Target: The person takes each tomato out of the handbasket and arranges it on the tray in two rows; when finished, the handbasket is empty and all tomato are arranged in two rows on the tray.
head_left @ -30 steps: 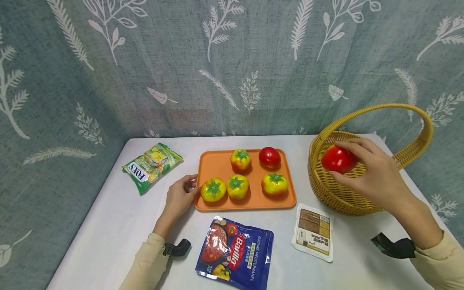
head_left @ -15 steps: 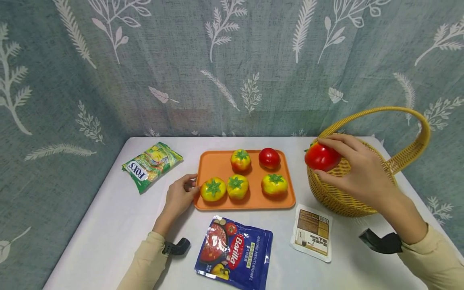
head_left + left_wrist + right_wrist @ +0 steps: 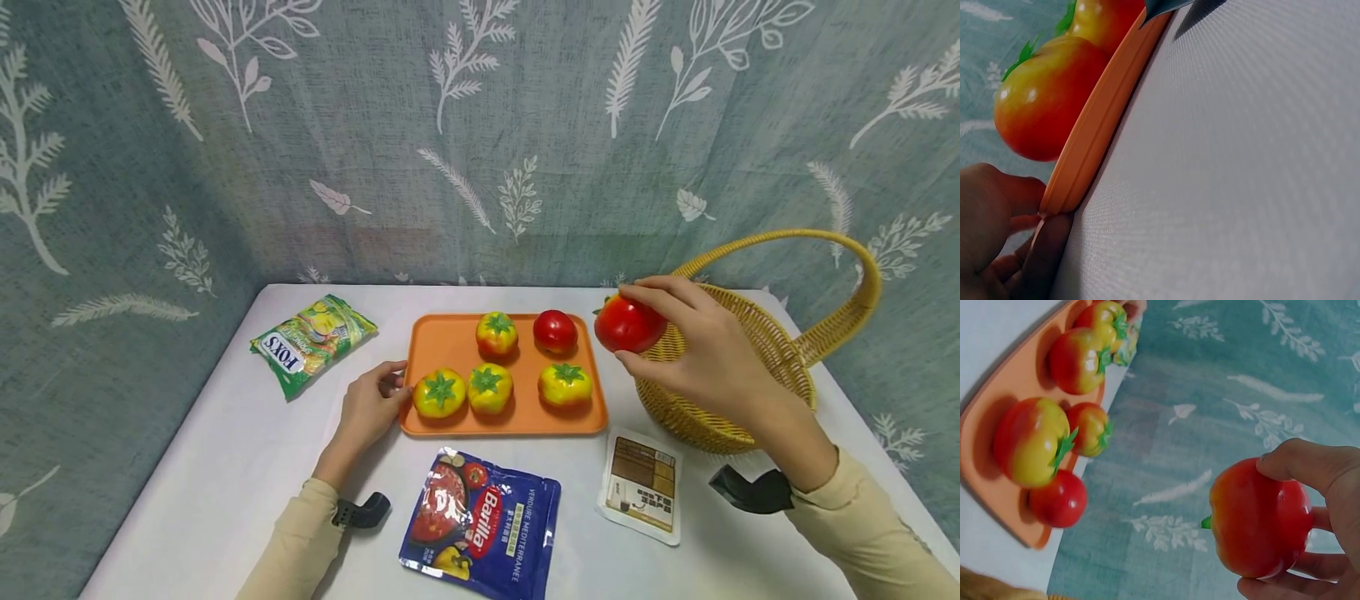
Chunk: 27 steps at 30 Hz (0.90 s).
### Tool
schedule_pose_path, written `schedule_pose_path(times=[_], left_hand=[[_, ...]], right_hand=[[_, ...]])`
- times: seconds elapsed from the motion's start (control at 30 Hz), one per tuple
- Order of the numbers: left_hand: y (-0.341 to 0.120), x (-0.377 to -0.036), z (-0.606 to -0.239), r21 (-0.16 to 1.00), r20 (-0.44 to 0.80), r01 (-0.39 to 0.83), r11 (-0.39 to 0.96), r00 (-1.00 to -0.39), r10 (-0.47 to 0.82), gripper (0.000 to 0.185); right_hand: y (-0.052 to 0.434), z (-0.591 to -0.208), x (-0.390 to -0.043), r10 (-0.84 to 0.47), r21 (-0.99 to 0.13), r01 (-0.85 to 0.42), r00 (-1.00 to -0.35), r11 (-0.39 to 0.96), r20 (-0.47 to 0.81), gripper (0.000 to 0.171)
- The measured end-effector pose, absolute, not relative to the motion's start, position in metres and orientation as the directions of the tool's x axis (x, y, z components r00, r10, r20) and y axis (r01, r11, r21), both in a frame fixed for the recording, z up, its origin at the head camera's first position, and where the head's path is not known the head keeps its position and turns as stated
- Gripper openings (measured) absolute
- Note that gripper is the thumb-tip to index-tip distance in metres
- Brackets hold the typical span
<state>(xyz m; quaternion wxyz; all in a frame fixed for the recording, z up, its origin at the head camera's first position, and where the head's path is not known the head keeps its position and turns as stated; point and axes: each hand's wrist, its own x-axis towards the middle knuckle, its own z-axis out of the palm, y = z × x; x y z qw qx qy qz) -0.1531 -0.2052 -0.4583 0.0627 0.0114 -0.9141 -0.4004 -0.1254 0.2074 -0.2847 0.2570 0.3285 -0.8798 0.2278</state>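
Observation:
My right hand (image 3: 693, 350) grips a red tomato (image 3: 628, 324) (image 3: 1259, 525) in the air between the wicker basket (image 3: 757, 392) and the orange tray (image 3: 450, 342). The tray (image 3: 997, 400) carries several yellow-red tomatoes (image 3: 439, 393) and one red tomato (image 3: 555, 331). At the tray's left edge, my left hand (image 3: 371, 406) pinches the rim (image 3: 1082, 156), beside the nearest tomato (image 3: 1041, 100).
A green Fox's candy bag (image 3: 311, 342) lies at the back left of the white table (image 3: 225, 467). A blue Barilla pouch (image 3: 480, 521) and a small white packet (image 3: 641, 485) lie in front of the tray. A patterned curtain (image 3: 480, 142) closes off the back.
My right hand has lifted the red tomato out of the basket and carried it leftward toward the tray. The left hand has stayed on the tray's edge.

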Motion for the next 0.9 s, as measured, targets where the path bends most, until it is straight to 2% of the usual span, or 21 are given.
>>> schedule_pose_path(times=[0.23,0.9], left_hand=[[-0.206,-0.153,-0.459,0.739,0.103,0.029,0.673,-0.992,-0.069,0.041],[-0.207,-0.152,-0.457,0.746,0.104,0.034,0.666,-0.992,-0.065,0.041]], right_hand=[[0.191,-0.286,-0.131,-0.493,-0.262,-0.729,-0.640,0.633,0.589,0.069],[0.162,-0.283,-0.144,-0.547,-0.251,-0.777,-0.597,0.578,0.587,0.066]])
